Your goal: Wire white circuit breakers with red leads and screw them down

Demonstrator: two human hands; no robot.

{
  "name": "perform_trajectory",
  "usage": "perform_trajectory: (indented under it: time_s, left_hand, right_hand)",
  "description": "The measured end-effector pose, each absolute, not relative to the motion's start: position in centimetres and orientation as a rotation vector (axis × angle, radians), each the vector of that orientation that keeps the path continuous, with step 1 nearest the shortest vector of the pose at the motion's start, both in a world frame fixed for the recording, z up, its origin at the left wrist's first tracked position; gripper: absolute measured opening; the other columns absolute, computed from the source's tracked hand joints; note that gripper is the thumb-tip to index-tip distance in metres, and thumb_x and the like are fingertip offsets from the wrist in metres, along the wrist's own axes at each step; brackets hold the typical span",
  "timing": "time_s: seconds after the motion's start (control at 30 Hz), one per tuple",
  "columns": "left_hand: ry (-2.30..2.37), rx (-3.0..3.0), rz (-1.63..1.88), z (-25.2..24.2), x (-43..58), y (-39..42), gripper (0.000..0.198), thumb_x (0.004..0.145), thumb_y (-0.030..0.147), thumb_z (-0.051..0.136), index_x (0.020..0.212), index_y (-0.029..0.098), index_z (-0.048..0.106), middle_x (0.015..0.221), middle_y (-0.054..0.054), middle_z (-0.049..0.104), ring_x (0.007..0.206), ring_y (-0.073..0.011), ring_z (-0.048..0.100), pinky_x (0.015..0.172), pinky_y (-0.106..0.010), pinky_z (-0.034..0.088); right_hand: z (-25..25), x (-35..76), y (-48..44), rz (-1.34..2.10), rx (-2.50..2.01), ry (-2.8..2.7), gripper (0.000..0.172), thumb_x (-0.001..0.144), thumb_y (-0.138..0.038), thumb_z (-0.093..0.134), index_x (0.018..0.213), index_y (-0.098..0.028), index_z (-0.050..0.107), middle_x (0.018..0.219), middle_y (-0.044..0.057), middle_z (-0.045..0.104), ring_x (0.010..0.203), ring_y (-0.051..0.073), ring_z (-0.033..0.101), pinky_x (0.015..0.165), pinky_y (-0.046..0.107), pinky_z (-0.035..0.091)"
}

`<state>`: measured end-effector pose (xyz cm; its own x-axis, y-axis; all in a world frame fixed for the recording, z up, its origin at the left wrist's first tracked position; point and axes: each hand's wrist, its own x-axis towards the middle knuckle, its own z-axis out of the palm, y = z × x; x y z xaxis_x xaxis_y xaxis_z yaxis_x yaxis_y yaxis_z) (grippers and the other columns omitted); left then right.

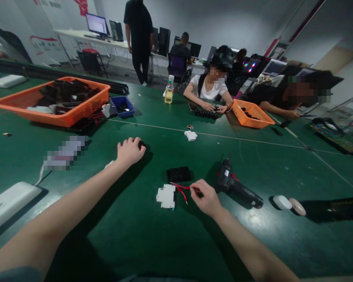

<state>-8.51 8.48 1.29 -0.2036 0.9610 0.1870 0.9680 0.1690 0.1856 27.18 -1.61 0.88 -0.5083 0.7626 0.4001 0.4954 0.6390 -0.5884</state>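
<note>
My right hand (205, 197) is closed in a pinch on a red wire (181, 187), whose two loose ends point left and down. Just left of it lies a flat white stepped block (166, 196) that looks like a miniature circuit breaker. Behind the block rests a black rectangular part (179, 174). Farther forward and left, my left hand (130, 152) curls its fingers round a small black piece (141, 145), mostly hidden by the hand. A black cordless screwdriver (237, 185) lies to the right of my right hand.
An orange basket (35, 113) of dark parts and a blue bin (122, 106) stand at left. A phone (66, 152) is cabled to a white power bank (13, 205). Ahead are another white block (191, 135), a bottle (169, 92) and a co-worker's hands (214, 107) beside an orange basket (251, 120).
</note>
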Motion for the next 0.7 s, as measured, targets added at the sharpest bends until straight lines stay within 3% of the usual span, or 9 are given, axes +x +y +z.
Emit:
perform_trajectory:
  time_s: [0.3, 0.7]
  left_hand:
    - [-2.439, -1.89, -0.254, 2.0, -7.6, 8.0, 0.047, 0.092, 0.047, 0.035, 0.125, 0.021, 0.056, 0.121, -0.02, 0.057, 0.111, -0.0378, 0.054, 0.08, -0.049, 0.051]
    - [-2.435, -1.834, -0.184, 1.4, -7.1, 8.4, 0.045, 0.094, 0.047, 0.033, 0.121, 0.019, 0.056, 0.11, -0.018, 0.06, 0.104, -0.0375, 0.057, 0.078, -0.048, 0.051]
  right_hand:
    - [0.9, 26.2, -1.5, 0.616, -0.943, -2.428, 0.011, 0.095, -0.023, 0.052, 0.1, -0.024, 0.062, 0.09, 0.005, 0.063, 0.076, 0.019, 0.06, 0.065, 0.034, 0.048]
    - [0.7, 27.2, -0.7, 0.911, -0.995, -2.26, 0.013, 0.094, -0.02, 0.052, 0.102, -0.027, 0.06, 0.094, 0.006, 0.06, 0.075, 0.018, 0.06, 0.06, 0.033, 0.05]
